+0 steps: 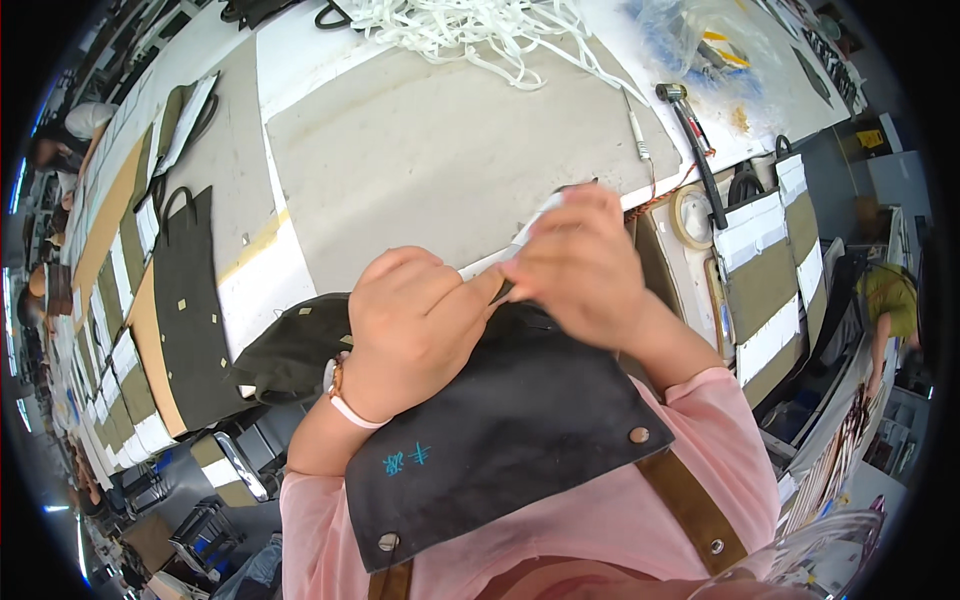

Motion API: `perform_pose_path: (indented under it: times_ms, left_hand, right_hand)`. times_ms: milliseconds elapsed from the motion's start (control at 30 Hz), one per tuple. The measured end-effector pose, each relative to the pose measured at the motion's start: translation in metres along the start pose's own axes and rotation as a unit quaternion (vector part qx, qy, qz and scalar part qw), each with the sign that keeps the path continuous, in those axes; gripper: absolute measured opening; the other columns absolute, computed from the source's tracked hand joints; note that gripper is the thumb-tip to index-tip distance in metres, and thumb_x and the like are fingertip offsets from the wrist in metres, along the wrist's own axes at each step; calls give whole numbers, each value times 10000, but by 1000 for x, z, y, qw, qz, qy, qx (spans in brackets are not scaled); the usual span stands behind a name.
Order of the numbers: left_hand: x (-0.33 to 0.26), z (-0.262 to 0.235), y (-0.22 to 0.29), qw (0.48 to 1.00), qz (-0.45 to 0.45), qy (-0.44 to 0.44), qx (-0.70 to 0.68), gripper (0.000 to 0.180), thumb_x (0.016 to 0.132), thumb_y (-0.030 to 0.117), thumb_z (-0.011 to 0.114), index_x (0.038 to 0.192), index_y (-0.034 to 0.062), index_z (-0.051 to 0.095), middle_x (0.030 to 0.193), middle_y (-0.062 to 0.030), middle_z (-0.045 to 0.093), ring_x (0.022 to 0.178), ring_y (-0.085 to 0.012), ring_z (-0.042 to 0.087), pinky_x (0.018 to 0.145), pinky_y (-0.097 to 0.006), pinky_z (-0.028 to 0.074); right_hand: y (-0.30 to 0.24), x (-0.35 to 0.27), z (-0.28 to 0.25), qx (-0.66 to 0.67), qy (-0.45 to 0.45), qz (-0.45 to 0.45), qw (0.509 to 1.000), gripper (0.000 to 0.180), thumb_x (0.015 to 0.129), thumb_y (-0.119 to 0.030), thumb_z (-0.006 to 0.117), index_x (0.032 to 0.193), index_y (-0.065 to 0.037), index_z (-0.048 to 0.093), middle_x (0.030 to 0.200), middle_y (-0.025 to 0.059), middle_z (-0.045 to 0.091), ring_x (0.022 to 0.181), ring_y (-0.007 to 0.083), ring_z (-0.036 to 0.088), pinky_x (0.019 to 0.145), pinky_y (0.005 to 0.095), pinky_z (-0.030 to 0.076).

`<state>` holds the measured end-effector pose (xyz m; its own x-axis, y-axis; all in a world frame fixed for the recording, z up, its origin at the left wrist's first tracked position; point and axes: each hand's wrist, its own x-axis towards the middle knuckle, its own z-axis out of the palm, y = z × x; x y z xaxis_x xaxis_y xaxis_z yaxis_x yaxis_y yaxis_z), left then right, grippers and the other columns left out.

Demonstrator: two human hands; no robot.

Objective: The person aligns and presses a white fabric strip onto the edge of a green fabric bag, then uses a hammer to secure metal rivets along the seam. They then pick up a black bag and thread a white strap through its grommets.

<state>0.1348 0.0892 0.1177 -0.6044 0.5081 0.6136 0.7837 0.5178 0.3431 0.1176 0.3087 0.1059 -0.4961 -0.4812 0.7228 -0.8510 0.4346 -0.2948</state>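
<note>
My left hand (pixel 415 320) is closed over the top edge of a dark fabric piece (pixel 295 350) that hangs off the table edge in front of me. My right hand (pixel 580 265) is bunched just to its right, pinching a thin white strip (pixel 535 222) that runs along the table edge. The two hands touch at the fingertips. What lies under them is hidden. My dark apron bib (pixel 510 430) covers the view below the hands. A white band sits on my left wrist.
A grey mat (pixel 440 150) covers the worktable. White straps (pixel 470 30) are heaped at the far edge. A hammer (pixel 690 135), a pen-like tool (pixel 637 130) and a tape roll (pixel 690 215) lie right. Dark bags (pixel 190 300) stack left, bags with white bands (pixel 765 290) right.
</note>
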Motion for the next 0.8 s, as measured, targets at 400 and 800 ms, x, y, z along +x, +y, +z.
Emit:
perform_pose_path:
  times_ms: [400, 800]
  left_hand:
    - [-1, -8, -1, 994, -102, -16, -47, 147, 760, 141, 819, 884, 85, 766, 605, -40, 533, 567, -244, 536, 613, -362, 431]
    - [-3, -2, 1, 994, -95, -25, -42, 94, 811, 136, 781, 892, 92, 760, 627, -38, 562, 594, -245, 563, 619, -372, 440]
  right_hand:
    - [15, 11, -9, 135, -34, 130, 982, 67, 839, -80, 752, 862, -114, 699, 840, 27, 657, 879, 229, 620, 1092, 503, 389]
    - [27, 18, 4, -61, 40, 242, 968, 213, 912, -126, 691, 755, -30, 585, 816, 113, 591, 804, 304, 543, 847, 418, 427]
